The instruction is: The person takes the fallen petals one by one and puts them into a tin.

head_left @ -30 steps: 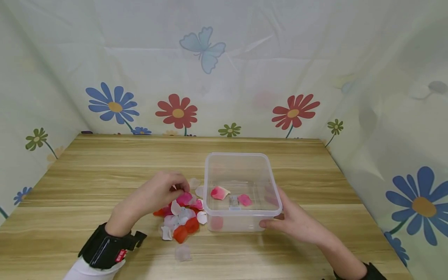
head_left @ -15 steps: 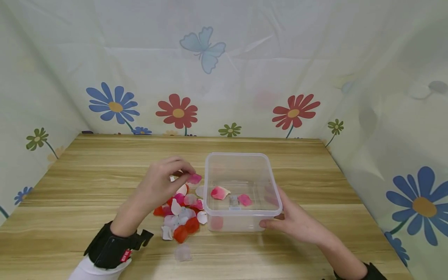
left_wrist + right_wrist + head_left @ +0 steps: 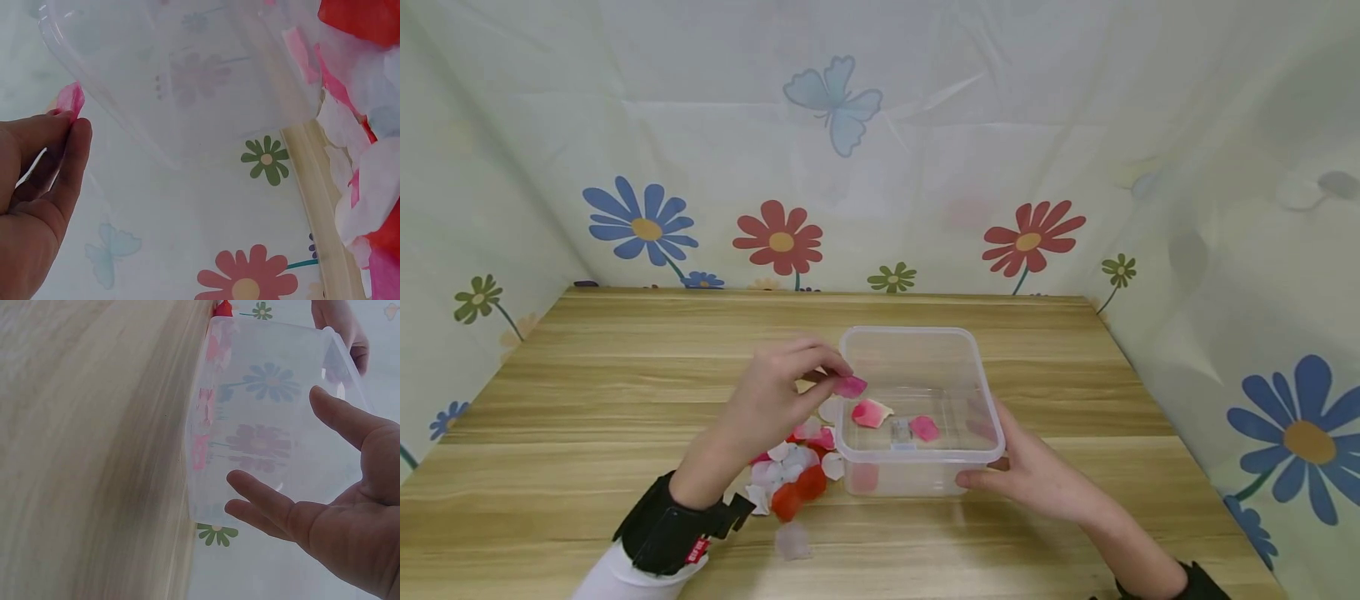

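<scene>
My left hand (image 3: 790,383) pinches a pink petal (image 3: 852,386) between thumb and fingers, right at the left rim of a clear plastic box (image 3: 955,342); the same petal (image 3: 70,100) shows in the left wrist view. Two petals (image 3: 871,412) lie on the box floor. A heap of red, pink and white petals (image 3: 792,475) lies on the table left of the box. My right hand (image 3: 1015,467) rests against the box's near right corner, with its fingers (image 3: 262,497) straight along the box wall (image 3: 262,412).
The wooden table (image 3: 625,358) is enclosed by flower-printed cloth walls (image 3: 880,167) at the back and both sides. One pale petal (image 3: 792,542) lies apart, near the front edge.
My left hand has lifted a pink petal off the heap and carried it up and right to the box's left rim. The right hand and the box have stayed still.
</scene>
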### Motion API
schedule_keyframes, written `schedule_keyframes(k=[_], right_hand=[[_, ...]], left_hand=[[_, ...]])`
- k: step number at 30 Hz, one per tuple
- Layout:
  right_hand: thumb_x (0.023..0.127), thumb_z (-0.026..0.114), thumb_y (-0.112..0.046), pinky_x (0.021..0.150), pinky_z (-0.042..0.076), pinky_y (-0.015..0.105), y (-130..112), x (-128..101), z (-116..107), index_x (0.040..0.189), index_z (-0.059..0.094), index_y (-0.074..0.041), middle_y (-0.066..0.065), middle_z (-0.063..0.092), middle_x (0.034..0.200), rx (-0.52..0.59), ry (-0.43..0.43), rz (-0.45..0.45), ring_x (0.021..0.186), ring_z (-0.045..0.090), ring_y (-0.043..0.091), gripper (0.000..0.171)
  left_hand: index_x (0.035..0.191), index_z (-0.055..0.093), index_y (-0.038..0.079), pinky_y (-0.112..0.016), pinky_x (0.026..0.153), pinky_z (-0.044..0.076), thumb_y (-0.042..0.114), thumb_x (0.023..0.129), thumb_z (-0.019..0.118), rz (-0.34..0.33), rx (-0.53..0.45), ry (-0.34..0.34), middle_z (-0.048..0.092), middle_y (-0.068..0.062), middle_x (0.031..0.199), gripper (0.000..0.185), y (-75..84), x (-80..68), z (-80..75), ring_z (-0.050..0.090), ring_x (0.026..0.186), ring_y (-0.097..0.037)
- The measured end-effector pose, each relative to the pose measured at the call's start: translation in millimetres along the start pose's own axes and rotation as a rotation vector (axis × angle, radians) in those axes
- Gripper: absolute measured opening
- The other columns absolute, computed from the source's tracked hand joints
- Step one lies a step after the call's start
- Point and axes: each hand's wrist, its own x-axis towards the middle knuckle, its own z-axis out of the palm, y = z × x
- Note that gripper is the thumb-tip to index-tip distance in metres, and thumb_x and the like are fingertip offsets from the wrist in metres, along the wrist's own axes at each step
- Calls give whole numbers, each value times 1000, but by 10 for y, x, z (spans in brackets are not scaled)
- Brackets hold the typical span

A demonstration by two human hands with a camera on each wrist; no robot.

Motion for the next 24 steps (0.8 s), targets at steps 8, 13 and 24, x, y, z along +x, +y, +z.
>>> schedule_keyframes(k=[8, 13, 24], right_hand=[[89, 81, -7, 88, 57, 35, 3, -1, 5, 164, 10, -14, 27, 34, 154, 6, -5, -16, 131, 46, 51, 104], [89, 81, -9, 88, 57, 35, 10, -2, 6, 164, 10, -18, 26, 35, 154, 3, -14, -23, 128, 48, 50, 104], [89, 81, -11, 88, 57, 35, 24, -7, -1, 164, 12, -20, 26, 37, 152, 17, -19, -42, 127, 49, 51, 103]], left_hand=[[99, 75, 5, -25, 80, 58, -7, 83, 81, 45, -61, -36, 71, -1, 99, 21, 21, 19, 133, 69, 90, -12], [100, 74, 4, -25, 80, 58, -7, 83, 81, 54, -96, -59, 71, -1, 100, 21, 24, 32, 185, 68, 92, -12], [103, 72, 5, -24, 81, 58, -5, 84, 81, 28, -91, -82, 68, -2, 102, 23, 9, 19, 194, 69, 93, -19]])
